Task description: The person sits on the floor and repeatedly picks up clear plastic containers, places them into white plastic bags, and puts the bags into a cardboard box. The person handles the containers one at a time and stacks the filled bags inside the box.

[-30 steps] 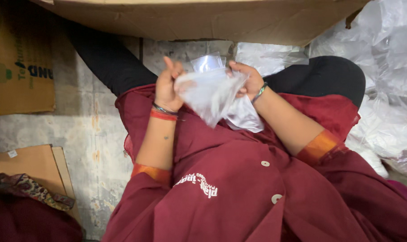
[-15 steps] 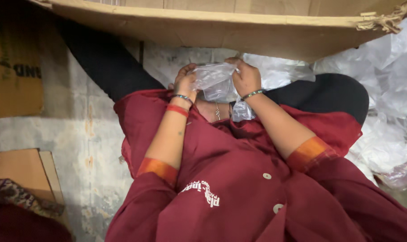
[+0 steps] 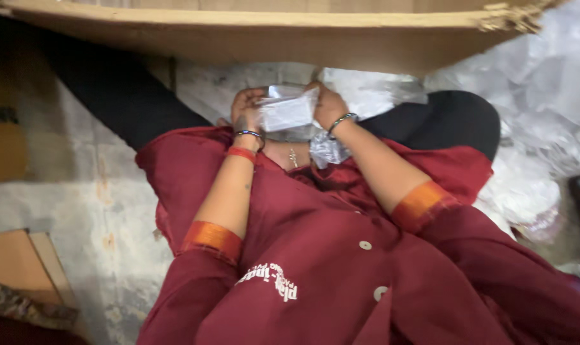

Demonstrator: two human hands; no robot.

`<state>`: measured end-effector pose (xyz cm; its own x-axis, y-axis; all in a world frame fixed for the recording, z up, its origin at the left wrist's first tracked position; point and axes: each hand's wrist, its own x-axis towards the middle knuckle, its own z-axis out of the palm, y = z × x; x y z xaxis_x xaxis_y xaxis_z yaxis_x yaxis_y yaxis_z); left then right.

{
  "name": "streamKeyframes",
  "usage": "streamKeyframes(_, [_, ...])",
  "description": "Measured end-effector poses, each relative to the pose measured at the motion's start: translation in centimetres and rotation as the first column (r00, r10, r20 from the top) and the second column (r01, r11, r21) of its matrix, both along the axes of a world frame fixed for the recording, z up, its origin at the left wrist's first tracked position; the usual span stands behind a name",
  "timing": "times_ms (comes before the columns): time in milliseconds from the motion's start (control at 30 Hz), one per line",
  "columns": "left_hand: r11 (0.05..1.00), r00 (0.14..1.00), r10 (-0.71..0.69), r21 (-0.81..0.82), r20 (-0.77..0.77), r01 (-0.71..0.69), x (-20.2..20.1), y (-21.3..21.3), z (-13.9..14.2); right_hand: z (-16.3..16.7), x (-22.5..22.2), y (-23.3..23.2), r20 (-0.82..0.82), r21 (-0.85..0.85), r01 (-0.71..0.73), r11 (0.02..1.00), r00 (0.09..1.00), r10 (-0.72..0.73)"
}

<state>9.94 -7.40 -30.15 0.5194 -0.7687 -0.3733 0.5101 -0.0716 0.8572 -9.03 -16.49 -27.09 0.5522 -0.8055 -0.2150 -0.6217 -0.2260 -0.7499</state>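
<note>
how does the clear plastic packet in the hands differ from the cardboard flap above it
The plastic packet is see-through and crinkled; the cardboard flap is opaque brown and stiff, with a straight edge. The packet is small, gripped between the left hand and right hand; the flap spans nearly the whole view and no hand touches it. The packet looks folded flat, while the flap is frayed at its right corner. Both are packing materials.

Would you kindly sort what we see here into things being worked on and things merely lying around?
In hand:
- small clear plastic packet, held between left hand and right hand

Lying about:
- cardboard box above the hands
- heap of clear plastic bags on the right
- flat cardboard piece on the floor
</note>
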Motion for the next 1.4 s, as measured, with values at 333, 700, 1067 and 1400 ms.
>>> streamKeyframes(333, [0.977,0.990,-0.036,-0.201,0.135,0.063,1.4,1.1,0.9,3.0,-1.3,2.5,0.129,0.686,0.024,0.727,0.979,-0.155])
streamKeyframes(700, [0.997,0.976,0.029,-0.057,-0.218,-0.043,0.0,1.0,6.6,17.0,-22.7,-1.8,0.683,0.609,0.076,0.790,0.456,-0.571])
streamKeyframes(1067, [0.997,0.998,0.031,-0.064,-0.058,-0.034,-0.4,1.3,7.0,23.2,-23.2,-20.5,0.834,0.422,0.496,0.759,0.116,-0.540])
streamKeyframes(1400, [0.833,0.898,-0.430,-0.342,0.095,0.435,-5.8,1.4,9.8,9.4,-1.0,4.1,0.863,0.287,-0.062,0.956,0.449,-0.230])
